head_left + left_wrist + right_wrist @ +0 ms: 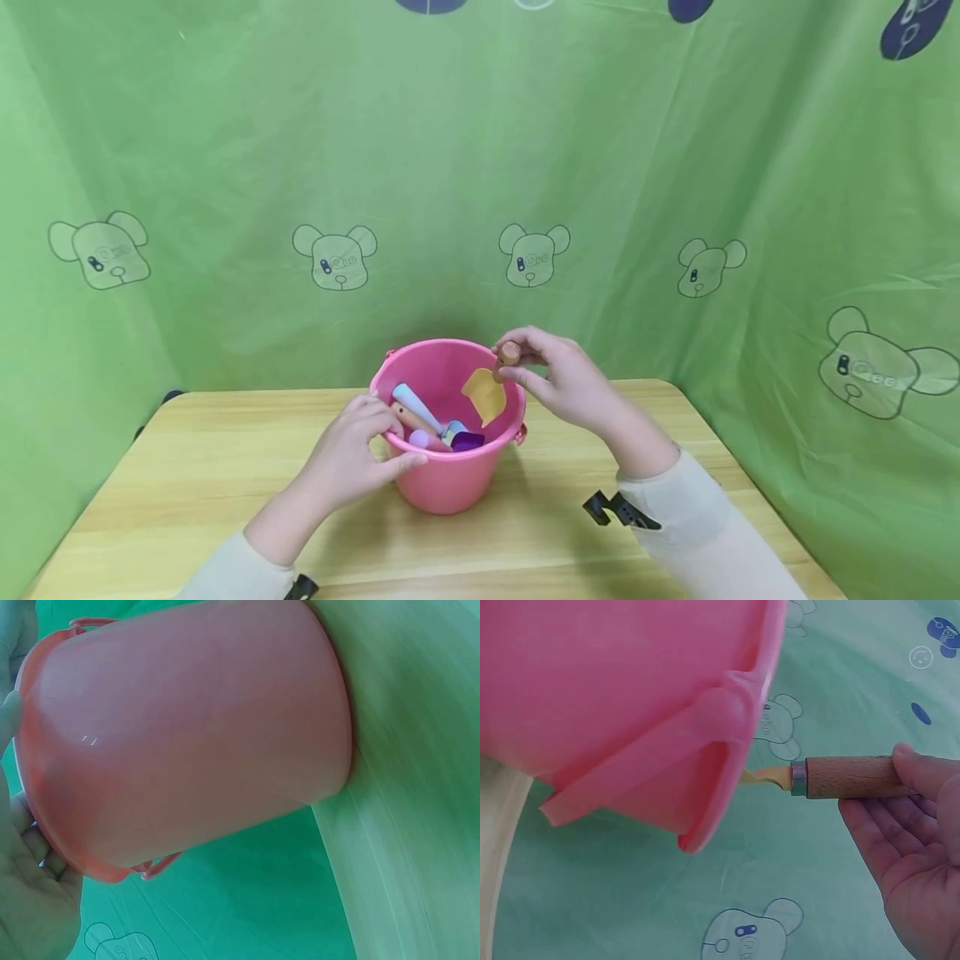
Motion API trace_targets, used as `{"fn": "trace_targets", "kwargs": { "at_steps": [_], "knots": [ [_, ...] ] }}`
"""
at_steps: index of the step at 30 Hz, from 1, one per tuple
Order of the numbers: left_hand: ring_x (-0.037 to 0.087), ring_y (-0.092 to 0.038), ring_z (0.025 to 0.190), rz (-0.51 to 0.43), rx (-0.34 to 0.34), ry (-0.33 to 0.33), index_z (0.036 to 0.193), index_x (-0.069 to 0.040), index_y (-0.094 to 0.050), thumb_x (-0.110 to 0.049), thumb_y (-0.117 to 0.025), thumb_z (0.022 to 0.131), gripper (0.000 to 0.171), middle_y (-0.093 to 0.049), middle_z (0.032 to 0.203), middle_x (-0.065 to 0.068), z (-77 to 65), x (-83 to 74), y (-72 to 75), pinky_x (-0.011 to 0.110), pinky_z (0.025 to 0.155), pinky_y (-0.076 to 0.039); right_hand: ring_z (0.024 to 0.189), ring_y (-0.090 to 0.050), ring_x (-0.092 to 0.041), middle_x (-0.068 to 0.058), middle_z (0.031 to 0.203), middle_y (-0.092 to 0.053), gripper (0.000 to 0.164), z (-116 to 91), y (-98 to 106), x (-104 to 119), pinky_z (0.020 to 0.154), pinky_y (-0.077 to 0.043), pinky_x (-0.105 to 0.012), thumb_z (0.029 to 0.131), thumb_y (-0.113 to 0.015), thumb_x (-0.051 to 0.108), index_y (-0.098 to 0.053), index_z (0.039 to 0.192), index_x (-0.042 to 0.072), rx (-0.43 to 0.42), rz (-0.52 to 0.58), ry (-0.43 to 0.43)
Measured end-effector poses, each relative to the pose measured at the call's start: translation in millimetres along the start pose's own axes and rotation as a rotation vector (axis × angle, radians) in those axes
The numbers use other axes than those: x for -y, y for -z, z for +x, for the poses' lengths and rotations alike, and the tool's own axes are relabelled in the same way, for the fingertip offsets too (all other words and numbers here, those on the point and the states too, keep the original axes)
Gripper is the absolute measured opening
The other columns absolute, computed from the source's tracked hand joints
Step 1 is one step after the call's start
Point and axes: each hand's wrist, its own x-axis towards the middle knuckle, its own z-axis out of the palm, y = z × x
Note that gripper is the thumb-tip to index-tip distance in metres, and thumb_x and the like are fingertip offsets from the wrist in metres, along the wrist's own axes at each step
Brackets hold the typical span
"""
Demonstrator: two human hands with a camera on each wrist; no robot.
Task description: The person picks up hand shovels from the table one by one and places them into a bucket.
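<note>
A pink bucket [448, 479] stands on the wooden table. My left hand [352, 454] grips its near-left rim, fingers over the edge and thumb along the outside; the left wrist view shows this hand [34, 900] at the rim too. With fingers and thumb, my right hand [566, 379] pinches the wooden handle [855, 777] of a yellow toy shovel [487, 397]. Its blade points down inside the bucket's right side, while in the right wrist view the bucket wall hides most of the blade. Inside lie a light blue handle [416, 407], a purple piece [467, 442] and other small toys.
The light wooden table [225, 467] extends on both sides of the bucket. Green cloth [450, 167] with bear drawings hangs behind it and at the sides. The bucket's pink carrying handle [645, 754] hangs down outside the wall. Black straps [618, 510] show at the sleeves.
</note>
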Motion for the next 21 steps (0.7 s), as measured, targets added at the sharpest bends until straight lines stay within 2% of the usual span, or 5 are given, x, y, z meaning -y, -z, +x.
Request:
{"fn": "trace_targets", "kwargs": {
  "at_steps": [4,10,21],
  "knots": [
    [0.009,-0.049,0.101,-0.004,0.0,-0.001,0.073,-0.019,-0.06,-0.051,-0.084,0.076,0.04,-0.057,0.083,-0.02,-0.5,0.4,0.1,0.037,0.084,-0.049,0.1,-0.069,-0.019,-0.002,0.098,-0.063,0.024,0.6,-6.4,-5.7,0.088,-0.055,-0.026,0.089,-0.072,-0.002,-0.062,0.11,0.004,0.013,0.005,0.006],
    [0.009,-0.049,0.101,-0.001,0.002,0.005,0.074,-0.02,-0.061,-0.051,-0.084,0.076,0.039,-0.057,0.083,-0.02,0.5,0.3,0.8,0.037,0.084,-0.049,0.101,-0.069,-0.02,-0.003,0.099,-0.064,0.023,0.5,-13.7,-9.9,0.087,-0.056,-0.027,0.09,-0.07,-0.003,-0.062,0.111,0.003,0.04,0.031,-0.029],
    [0.009,-0.049,0.102,0.003,0.021,0.024,0.075,-0.021,-0.062,-0.052,-0.083,0.077,0.038,-0.058,0.084,-0.019,0.7,-0.3,2.4,0.037,0.086,-0.049,0.101,-0.07,-0.021,-0.007,0.098,-0.061,0.02,1.8,-29.8,-14.8,0.082,-0.056,-0.024,0.092,-0.066,-0.006,-0.061,0.11,0.002,0.095,0.103,-0.075]
  ]
}}
